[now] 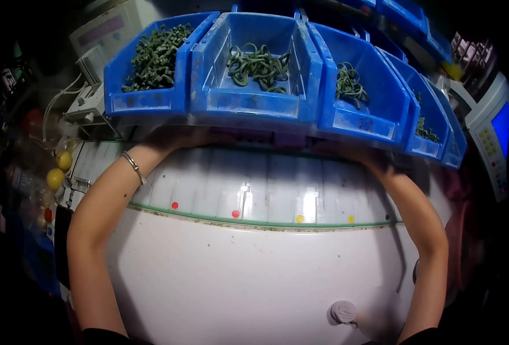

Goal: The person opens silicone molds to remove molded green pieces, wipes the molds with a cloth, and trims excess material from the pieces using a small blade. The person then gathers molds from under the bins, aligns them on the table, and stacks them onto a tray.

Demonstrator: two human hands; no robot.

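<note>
Both my arms reach forward over a long white strip (208, 184) marked with red and yellow dots. In the shadow under the blue bins, my left hand (200, 137) is near a dark purplish object (289, 140). My right hand (355, 151) reaches in from the other side of that object, its fingers lost in the dark. I cannot tell whether either hand grips it. A metal bangle (134, 167) circles my left wrist. Above the hands, one blue bin (254, 103) holds green rubbery loops (258, 66).
The left bin (145, 102) is heaped with small green pieces (158, 57). More blue bins (365, 125) curve off to the right, near a device with a blue screen (503, 129). A greyish round knob (343, 312) sits on the white tabletop (237, 270). Yellow balls (55, 179) are at left.
</note>
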